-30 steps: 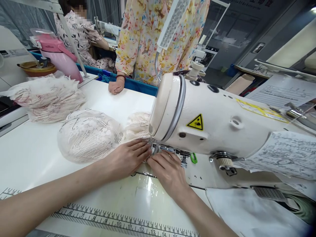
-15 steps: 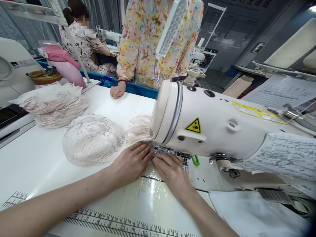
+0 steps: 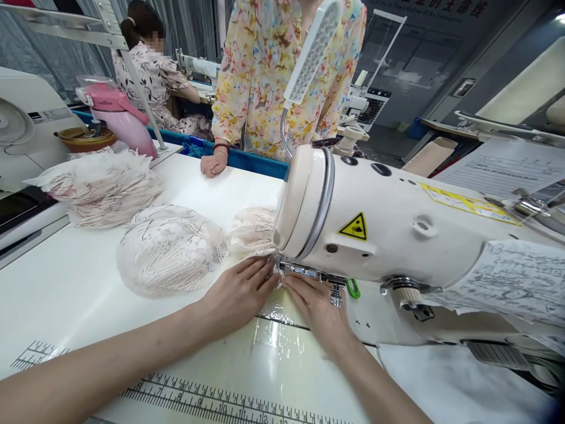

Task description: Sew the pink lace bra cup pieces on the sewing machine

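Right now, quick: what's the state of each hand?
Left hand: fingers against the fabric, grip can't be told.
Right hand: fingers bent at the machine, any hold hidden.

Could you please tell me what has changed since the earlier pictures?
The right hand has shifted slightly rightward along the sewing machine, away from the left hand. No release is visible. The lace piece and fabric stack stayed put.
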Tool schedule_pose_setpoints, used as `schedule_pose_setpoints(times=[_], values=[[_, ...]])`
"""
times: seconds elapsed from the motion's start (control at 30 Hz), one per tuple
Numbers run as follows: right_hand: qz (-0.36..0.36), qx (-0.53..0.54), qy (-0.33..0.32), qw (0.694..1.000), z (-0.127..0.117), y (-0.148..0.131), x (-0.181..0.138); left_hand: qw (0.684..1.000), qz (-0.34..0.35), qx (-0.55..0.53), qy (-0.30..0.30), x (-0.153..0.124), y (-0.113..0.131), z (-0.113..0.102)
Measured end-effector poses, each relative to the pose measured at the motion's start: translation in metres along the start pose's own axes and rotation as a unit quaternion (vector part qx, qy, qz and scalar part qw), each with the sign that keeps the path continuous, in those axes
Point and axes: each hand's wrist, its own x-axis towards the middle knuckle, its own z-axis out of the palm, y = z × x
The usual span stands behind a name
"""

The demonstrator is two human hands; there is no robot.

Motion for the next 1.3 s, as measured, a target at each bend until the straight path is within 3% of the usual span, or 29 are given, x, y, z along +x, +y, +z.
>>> schedule_pose_setpoints(times=[0.27, 0.5, 0.77, 1.3], values=[[-0.014, 0.088, -0.059, 0.994, -0.001, 0.005, 0.006, 0.998, -0.035, -0.032, -0.028, 0.004, 0.001, -0.001], [-0.021, -0.025, -0.01, 0.999, -0.004, 0.002, -0.005, 1.0, 0.021, -0.006, 0.016, -0.001, 0.001, -0.001], [-0.03, -0.037, -0.069, 0.996, -0.009, -0.004, -0.008, 0.999, -0.007, -0.004, 0.034, 0.0, 0.003, -0.001], [-0.021, -0.094, -0.095, 0.991, -0.005, -0.011, -0.006, 0.999, -0.035, -0.01, -0.03, 0.003, -0.001, 0.001]])
